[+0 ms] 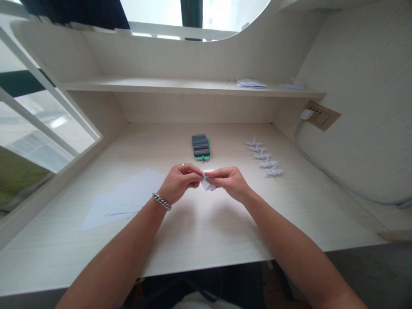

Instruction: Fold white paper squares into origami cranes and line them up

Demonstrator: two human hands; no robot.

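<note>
Between my two hands, a small folded piece of white paper (207,185) is held up above the desk. My left hand (180,180), with a ring and a chain bracelet at the wrist, pinches the paper's left corner between thumb and fingers. From the other side my right hand (229,180) grips it, thumb on the near face. Part of the paper is hidden behind the fingers. To the right, several folded paper cranes (261,156) stand in a slanting row on the desk.
White paper sheets (128,197) lie on the desk (209,240) at left. A phone (201,146) in a green case sits beyond my hands. Folded paper (251,83) rests on the shelf (161,84). A plugged-in cable (322,169) runs along the right wall.
</note>
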